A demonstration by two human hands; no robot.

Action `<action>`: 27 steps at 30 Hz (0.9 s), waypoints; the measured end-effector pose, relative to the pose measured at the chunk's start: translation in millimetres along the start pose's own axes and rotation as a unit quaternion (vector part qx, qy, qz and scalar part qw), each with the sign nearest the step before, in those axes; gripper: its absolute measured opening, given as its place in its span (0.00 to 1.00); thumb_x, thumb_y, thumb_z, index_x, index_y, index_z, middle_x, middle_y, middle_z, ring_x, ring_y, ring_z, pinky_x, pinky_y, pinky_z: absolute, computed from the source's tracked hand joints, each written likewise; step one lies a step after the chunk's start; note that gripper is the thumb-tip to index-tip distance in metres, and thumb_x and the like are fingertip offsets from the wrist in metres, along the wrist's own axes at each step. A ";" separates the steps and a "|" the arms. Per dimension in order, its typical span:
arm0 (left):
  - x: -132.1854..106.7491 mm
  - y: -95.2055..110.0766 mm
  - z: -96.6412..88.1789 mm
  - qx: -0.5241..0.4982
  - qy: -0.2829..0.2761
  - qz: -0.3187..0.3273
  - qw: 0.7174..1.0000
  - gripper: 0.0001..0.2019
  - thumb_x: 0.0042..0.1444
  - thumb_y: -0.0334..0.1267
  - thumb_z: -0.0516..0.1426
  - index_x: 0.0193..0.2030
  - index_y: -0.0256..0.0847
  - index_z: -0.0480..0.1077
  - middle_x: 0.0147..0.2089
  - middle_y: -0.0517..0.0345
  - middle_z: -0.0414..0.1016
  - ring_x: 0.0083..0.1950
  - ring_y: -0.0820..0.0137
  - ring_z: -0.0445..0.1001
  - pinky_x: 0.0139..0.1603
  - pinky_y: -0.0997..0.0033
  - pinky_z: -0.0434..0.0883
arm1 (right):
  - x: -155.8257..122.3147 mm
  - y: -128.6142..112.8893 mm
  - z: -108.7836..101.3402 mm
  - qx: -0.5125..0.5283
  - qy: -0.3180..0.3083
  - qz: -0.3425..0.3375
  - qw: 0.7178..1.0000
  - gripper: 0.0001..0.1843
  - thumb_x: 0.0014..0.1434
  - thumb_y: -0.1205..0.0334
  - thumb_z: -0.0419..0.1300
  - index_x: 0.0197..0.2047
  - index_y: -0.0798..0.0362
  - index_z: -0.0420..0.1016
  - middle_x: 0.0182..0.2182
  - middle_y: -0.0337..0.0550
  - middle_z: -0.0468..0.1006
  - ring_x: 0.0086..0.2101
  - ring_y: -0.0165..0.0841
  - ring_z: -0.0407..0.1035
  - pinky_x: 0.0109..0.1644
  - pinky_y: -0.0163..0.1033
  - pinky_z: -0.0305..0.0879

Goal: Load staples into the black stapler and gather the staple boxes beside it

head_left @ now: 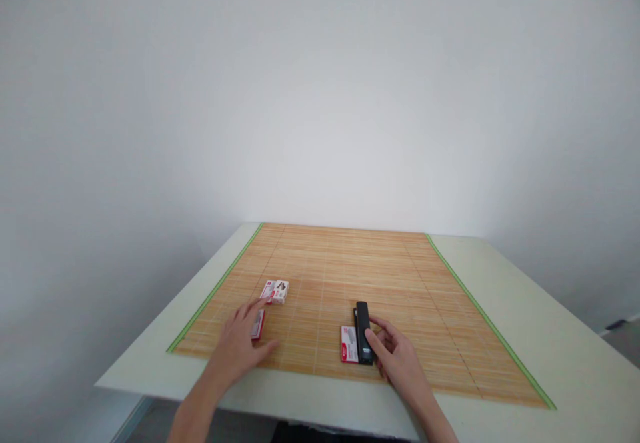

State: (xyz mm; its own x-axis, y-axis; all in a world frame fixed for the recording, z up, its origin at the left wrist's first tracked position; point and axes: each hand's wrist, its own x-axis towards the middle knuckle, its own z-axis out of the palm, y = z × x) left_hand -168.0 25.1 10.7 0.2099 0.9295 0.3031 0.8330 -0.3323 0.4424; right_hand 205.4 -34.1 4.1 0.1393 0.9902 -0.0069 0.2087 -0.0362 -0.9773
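My right hand [397, 358] has its thumb and fingers around a black stapler [363, 333] lying lengthwise on the bamboo mat [370, 263]. Against the stapler's left side lies a flat red-and-white box [349, 344]. My left hand [240, 338] is open, fingers and thumb spread, over a second red-and-white box [258, 325] that it partly covers; whether it touches this box I cannot tell. Just beyond those fingertips sits a white-and-red box [275, 291] with a stapler picture on it.
The mat has green edge strips [493, 320] and lies on a white table [540, 316]. A pale wall [345, 96] rises behind the table's far edge. At the far right, a dark object [616, 325] shows beyond the table.
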 end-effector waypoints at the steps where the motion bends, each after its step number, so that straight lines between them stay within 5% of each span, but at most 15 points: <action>1: -0.7 -20.5 -9.2 0.005 -0.020 -0.006 1.000 0.42 0.50 0.53 0.67 0.71 0.51 0.60 0.69 0.50 0.63 0.66 0.47 0.64 0.67 0.45 0.60 | -0.2 -1.1 0.3 -0.003 0.006 0.000 1.000 0.37 0.59 0.33 0.60 0.59 0.56 0.73 0.22 0.34 0.69 0.18 0.29 0.64 0.20 0.34 0.59; 4: 2.5 -51.2 -28.1 -0.017 -0.085 -0.013 0.996 0.36 0.51 0.51 0.66 0.66 0.51 0.66 0.65 0.52 0.69 0.63 0.50 0.67 0.65 0.50 0.63 | -0.3 -2.3 0.7 -0.011 0.023 0.006 1.000 0.39 0.56 0.32 0.61 0.58 0.56 0.75 0.22 0.36 0.71 0.19 0.30 0.63 0.21 0.35 0.59; 6: 7.9 -40.7 -31.2 -0.047 -0.108 -0.011 0.993 0.31 0.50 0.49 0.66 0.62 0.50 0.69 0.62 0.53 0.71 0.61 0.52 0.69 0.63 0.53 0.65 | 0.7 0.5 0.9 -0.023 0.020 0.000 1.000 0.38 0.57 0.33 0.61 0.58 0.56 0.75 0.22 0.36 0.71 0.20 0.30 0.64 0.23 0.35 0.59; 9: 15.0 12.8 -18.3 -0.109 -0.117 0.008 0.987 0.28 0.48 0.47 0.68 0.57 0.49 0.71 0.60 0.53 0.71 0.60 0.54 0.70 0.62 0.56 0.66 | 3.4 8.8 1.8 -0.055 0.003 -0.028 0.998 0.34 0.59 0.37 0.61 0.57 0.57 0.76 0.23 0.35 0.70 0.22 0.31 0.65 0.26 0.36 0.61; 13: 17.6 99.8 20.7 -0.177 -0.114 0.053 0.976 0.31 0.46 0.45 0.70 0.57 0.49 0.70 0.59 0.53 0.70 0.59 0.56 0.70 0.61 0.59 0.67 | 5.5 15.1 2.9 -0.060 -0.011 -0.031 0.998 0.33 0.61 0.39 0.60 0.57 0.58 0.75 0.23 0.35 0.70 0.22 0.30 0.65 0.25 0.35 0.60; 16: 20.5 137.4 43.4 -0.196 -0.128 0.088 0.968 0.30 0.43 0.41 0.71 0.55 0.49 0.71 0.55 0.54 0.71 0.56 0.58 0.71 0.58 0.61 0.68 | 4.5 11.8 1.9 -0.042 -0.024 -0.024 0.999 0.34 0.61 0.39 0.60 0.58 0.59 0.75 0.22 0.34 0.70 0.20 0.28 0.63 0.22 0.33 0.58; 27: 28.7 145.4 60.3 -0.210 -0.151 0.129 0.957 0.31 0.42 0.41 0.71 0.55 0.51 0.71 0.54 0.55 0.73 0.57 0.54 0.69 0.61 0.55 0.66 | 1.8 3.8 0.4 -0.015 -0.068 -0.005 0.998 0.37 0.61 0.35 0.58 0.60 0.57 0.73 0.21 0.32 0.68 0.16 0.26 0.61 0.17 0.32 0.58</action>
State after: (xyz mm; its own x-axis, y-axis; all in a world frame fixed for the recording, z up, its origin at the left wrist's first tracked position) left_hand -10.0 13.0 32.8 0.5729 0.7902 0.2177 0.4679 -0.5333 0.7047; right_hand 206.1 -32.4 0.3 0.0046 0.9996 -0.0280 0.2379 -0.0283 -0.9709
